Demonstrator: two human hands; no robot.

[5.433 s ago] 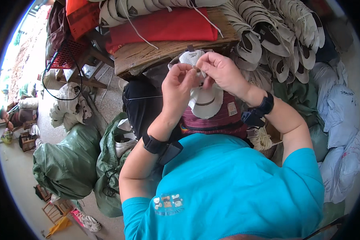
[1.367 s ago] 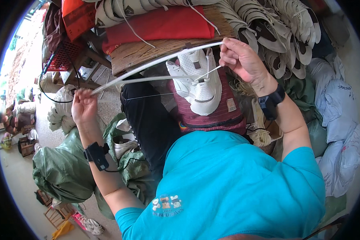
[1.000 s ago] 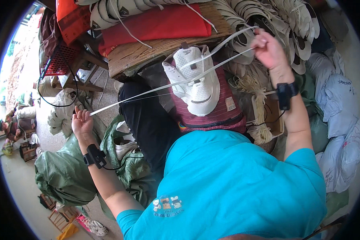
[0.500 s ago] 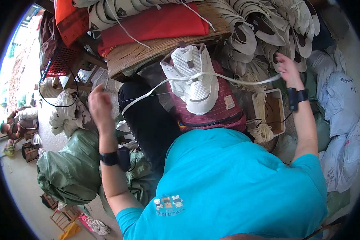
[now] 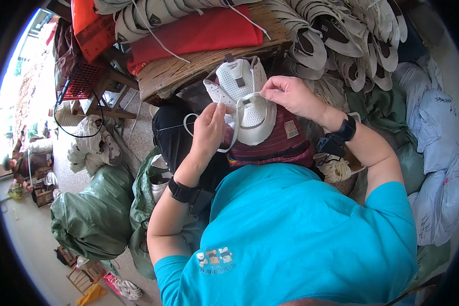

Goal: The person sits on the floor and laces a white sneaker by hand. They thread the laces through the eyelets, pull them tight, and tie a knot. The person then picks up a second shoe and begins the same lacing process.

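A white shoe upper [image 5: 254,133] with a mesh tongue lies on the dark red striped cloth [image 5: 293,145] over my lap. A flat white shoelace [image 5: 236,127] crosses its lower eyelets and loops down on the left side. My left hand [image 5: 209,126] is closed at the upper's left edge, fingertips pinching the lace. At the right edge my right hand [image 5: 296,99] pinches the lace between thumb and forefinger, close to an eyelet. The exact ends of the lace are hidden by my fingers.
Ahead stands a wooden bench [image 5: 163,76] bearing a red cloth [image 5: 204,38] and rows of shoe uppers [image 5: 311,46]. A lace bundle [image 5: 336,168] sits at my right. Green sacks [image 5: 92,211] lie left, white sacks [image 5: 433,132] right. Another person [image 5: 18,160] sits far left.
Both hands have come inward from wide apart to the shoe upper's two edges. The lace, stretched out to the right before, now hangs in a loop at the left.
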